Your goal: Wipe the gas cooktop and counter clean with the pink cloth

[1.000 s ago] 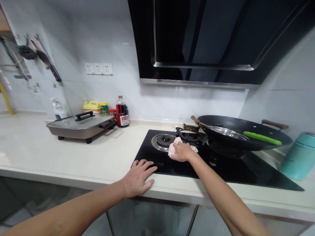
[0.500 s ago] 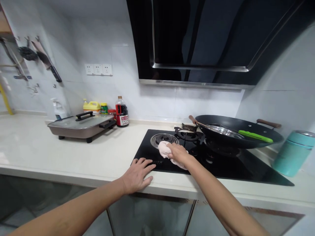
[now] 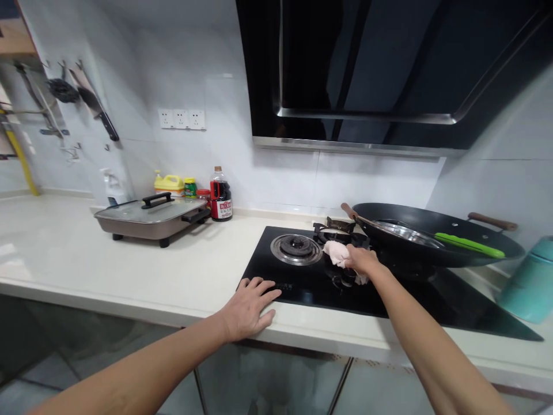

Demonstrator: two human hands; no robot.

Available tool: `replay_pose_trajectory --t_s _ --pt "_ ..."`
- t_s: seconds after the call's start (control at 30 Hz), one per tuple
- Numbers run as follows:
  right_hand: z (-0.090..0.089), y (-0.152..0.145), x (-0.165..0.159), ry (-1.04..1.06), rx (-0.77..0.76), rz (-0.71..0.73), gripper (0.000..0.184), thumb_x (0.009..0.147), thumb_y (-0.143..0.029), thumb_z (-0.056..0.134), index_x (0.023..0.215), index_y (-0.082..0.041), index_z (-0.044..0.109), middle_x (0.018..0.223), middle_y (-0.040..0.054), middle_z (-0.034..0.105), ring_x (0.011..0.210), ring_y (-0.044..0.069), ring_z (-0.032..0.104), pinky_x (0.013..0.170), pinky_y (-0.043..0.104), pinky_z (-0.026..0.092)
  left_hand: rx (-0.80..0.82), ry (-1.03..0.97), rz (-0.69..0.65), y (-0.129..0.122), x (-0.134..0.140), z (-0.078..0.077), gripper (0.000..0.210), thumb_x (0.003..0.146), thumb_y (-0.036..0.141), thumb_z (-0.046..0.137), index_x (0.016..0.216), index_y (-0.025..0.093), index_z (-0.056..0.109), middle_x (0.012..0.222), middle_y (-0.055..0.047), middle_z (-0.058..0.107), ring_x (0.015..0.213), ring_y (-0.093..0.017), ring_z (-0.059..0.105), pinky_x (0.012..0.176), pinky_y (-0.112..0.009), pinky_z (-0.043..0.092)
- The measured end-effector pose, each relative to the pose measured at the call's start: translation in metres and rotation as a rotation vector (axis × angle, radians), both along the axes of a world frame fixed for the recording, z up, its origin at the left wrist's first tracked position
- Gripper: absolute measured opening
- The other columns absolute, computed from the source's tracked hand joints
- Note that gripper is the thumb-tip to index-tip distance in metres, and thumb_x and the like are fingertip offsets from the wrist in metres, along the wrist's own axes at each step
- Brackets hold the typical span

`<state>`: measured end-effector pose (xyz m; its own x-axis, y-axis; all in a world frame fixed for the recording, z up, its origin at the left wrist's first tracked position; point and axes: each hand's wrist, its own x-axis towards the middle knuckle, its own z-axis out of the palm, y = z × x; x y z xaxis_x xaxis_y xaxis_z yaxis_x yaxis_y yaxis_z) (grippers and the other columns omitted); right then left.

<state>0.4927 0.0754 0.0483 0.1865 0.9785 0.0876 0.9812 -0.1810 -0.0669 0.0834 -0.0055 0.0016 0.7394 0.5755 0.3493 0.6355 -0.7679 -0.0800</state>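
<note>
My right hand presses a crumpled pale cloth onto the black glass hob, between the left burner and the wok. My left hand lies flat, fingers spread, on the front left corner of the hob and the counter edge; it holds nothing. A black wok sits on the right burner with a metal lid and a green utensil inside.
A black range hood hangs over the hob. On the counter at the left stand an electric skillet with a glass lid, a soy sauce bottle and a yellow jug. A teal canister is at the right. Knives hang on the wall.
My right hand has slid the cloth from the hob's front near the left burner to the right and back, close to the wok. The left hand has stayed put.
</note>
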Motion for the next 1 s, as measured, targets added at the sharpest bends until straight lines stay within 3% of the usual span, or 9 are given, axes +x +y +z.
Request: replay_pose_trajectory --t_s 0.13,0.3,0.63,0.83,1.0 --pt "0.004 -0.013 0.004 0.072 -0.057 -0.043 0.051 0.097 -0.049 0.046 0.137 -0.018 0.050 0.130 0.0195 0.068 0.118 0.034 0.067 0.095 0.047 0.048 0.020 -0.013 -0.008 0.001 0.000 -0.001 0.048 0.096 0.038 0.053 0.141 0.024 0.063 0.146 -0.010 0.060 0.122 -0.033 0.053 0.098 -0.052 0.043" --pt "0.006 -0.019 0.006 0.112 -0.079 -0.050 0.058 0.095 -0.054 0.048 0.139 -0.016 0.048 0.135 0.0207 0.065 0.121 0.034 0.065 0.095 0.044 0.048 0.051 -0.021 -0.010 0.001 -0.002 -0.002 0.047 0.097 0.039 0.053 0.141 0.026 0.063 0.146 -0.009 0.061 0.122 -0.032 0.054 0.098 -0.049 0.042" --pt "-0.001 0.003 -0.003 0.039 -0.107 -0.064 0.044 0.098 -0.035 0.038 0.134 -0.012 0.048 0.131 0.0261 0.065 0.116 0.038 0.067 0.088 0.045 0.048 0.046 0.009 0.013 -0.006 0.000 -0.002 0.050 0.096 0.046 0.053 0.141 0.026 0.061 0.145 -0.009 0.061 0.119 -0.032 0.055 0.093 -0.050 0.044" --pt "0.010 0.015 -0.063 -0.049 -0.098 0.166 0.046 0.093 -0.035 0.053 0.138 -0.023 0.052 0.128 0.0157 0.069 0.117 0.033 0.066 0.094 0.044 0.044 0.038 -0.001 0.008 -0.005 0.000 -0.005 0.050 0.096 0.045 0.053 0.142 0.025 0.060 0.145 -0.012 0.059 0.119 -0.034 0.055 0.094 -0.053 0.046" --pt "0.004 -0.022 -0.137 -0.094 -0.027 0.372 0.050 0.089 -0.036 0.063 0.137 -0.023 0.058 0.130 0.0161 0.067 0.119 0.033 0.062 0.099 0.043 0.041 0.048 -0.079 0.018 -0.001 -0.003 -0.007 0.065 0.094 0.048 0.058 0.151 0.019 0.050 0.158 -0.022 0.042 0.136 -0.041 0.045 0.105 -0.059 0.044"
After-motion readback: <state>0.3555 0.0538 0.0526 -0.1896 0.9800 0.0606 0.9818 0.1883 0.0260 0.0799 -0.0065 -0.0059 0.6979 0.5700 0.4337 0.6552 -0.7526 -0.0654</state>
